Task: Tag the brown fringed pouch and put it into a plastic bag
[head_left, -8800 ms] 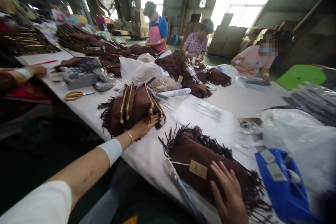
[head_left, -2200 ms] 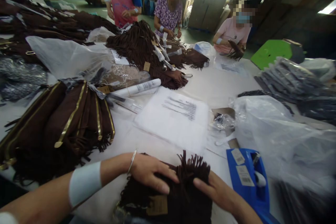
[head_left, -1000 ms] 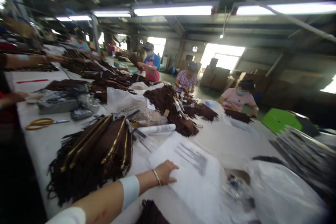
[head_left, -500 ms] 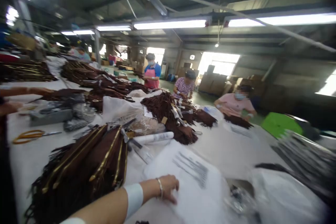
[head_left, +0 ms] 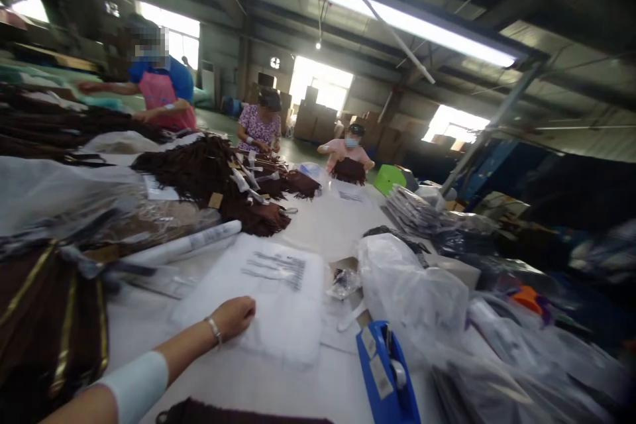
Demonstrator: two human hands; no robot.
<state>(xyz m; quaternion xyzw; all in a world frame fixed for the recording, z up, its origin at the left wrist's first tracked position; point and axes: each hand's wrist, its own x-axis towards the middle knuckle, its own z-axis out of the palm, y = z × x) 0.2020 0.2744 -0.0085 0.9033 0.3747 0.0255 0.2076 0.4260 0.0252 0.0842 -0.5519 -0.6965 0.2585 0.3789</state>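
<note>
My left hand [head_left: 234,318] is closed, its fingers pinched together over the near part of a stack of white plastic bags [head_left: 293,315] with dark print. What the fingers hold, if anything, is too small to make out. A bracelet and a pale sleeve band are on that arm. My right hand is not in view. A dark brown fringed piece [head_left: 238,415] lies at the bottom edge. Brown pieces with gold strips [head_left: 54,324] are at the left. To the right of the bags stands a blue tape dispenser [head_left: 387,371].
Brown fringed goods [head_left: 199,175] are heaped beyond a white roll [head_left: 183,243]. Clear plastic bags [head_left: 412,278] crowd the right side. Three people work across the table, one holding a brown piece [head_left: 348,171]. A green box [head_left: 390,179] stands farther back.
The view has swung right, bringing the tape dispenser and the brown piece at the bottom into sight. My left hand's spread fingers have closed over the bags. The scissors are out of view.
</note>
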